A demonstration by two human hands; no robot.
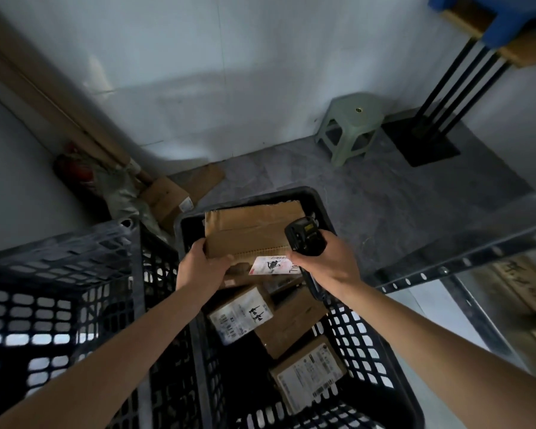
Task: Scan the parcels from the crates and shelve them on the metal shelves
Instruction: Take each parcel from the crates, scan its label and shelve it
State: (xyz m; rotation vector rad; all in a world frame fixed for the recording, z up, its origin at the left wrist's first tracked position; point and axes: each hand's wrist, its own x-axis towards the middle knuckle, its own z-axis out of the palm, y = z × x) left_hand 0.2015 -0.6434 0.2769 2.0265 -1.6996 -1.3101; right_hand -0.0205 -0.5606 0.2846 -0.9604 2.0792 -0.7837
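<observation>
Held mid-frame over the right of two black crates point(362, 332): one cardboard parcel point(248, 233), left hand point(198, 267) fingers curled round its edge; right hand point(319, 258) gripped a scanner point(305, 235). Three more parcels point(242, 317) below. Green stool point(350, 125) upper right.

A brown parcel point(251, 233) is gripped at its near left edge by the left hand point(201, 267) above a black crate point(365, 345). A black scanner point(305, 238) is held by the right hand point(325, 263) just beside the parcel's white label point(274, 265).

Parcel stockroom, black crates point(369, 351), metal shelving point(464, 258)
</observation>
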